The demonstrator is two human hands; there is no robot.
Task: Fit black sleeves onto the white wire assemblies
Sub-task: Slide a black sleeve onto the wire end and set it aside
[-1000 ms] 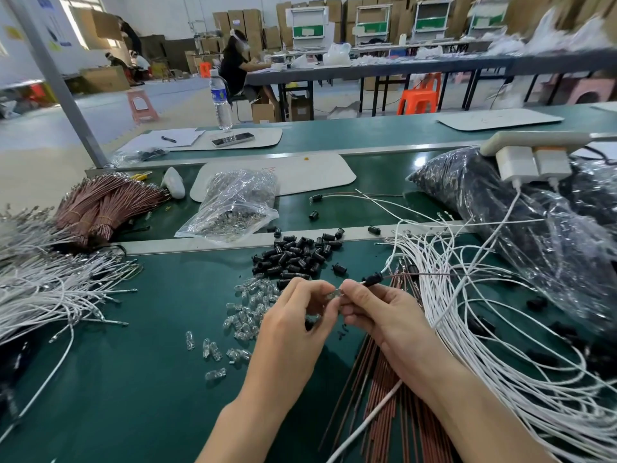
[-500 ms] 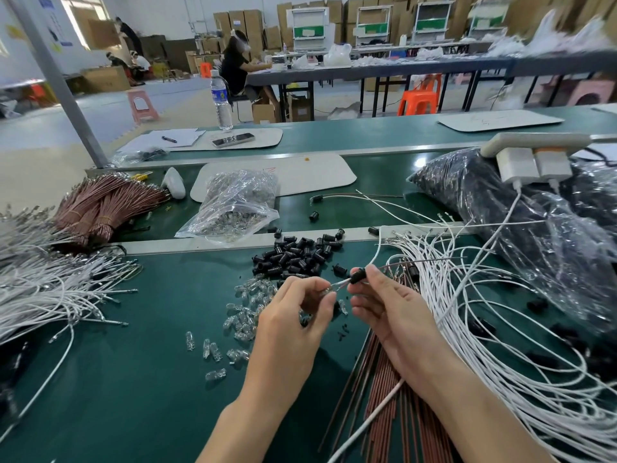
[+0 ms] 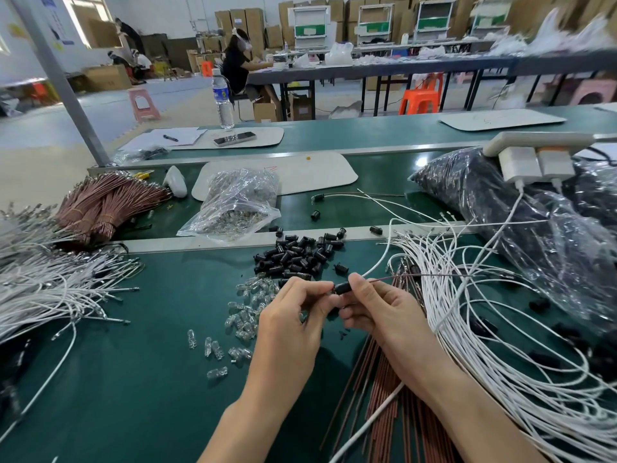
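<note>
- Presently, at centre frame, we find the right hand [image 3: 377,309] pinching a small black plastic sleeve [image 3: 343,289] between thumb and forefinger. The left hand [image 3: 293,315], fingers curled, pinches its left end.
- A thin white wire [image 3: 379,264] and a thin brown wire [image 3: 434,275] emerge behind the right thumb, running toward the upper right.
- We judge the sleeve is being seated on the wire end; its depth is hidden.
- The next move calls for a straight axial push, then a fresh piece from the loose heap of black sleeves [image 3: 297,255] just above.
</note>
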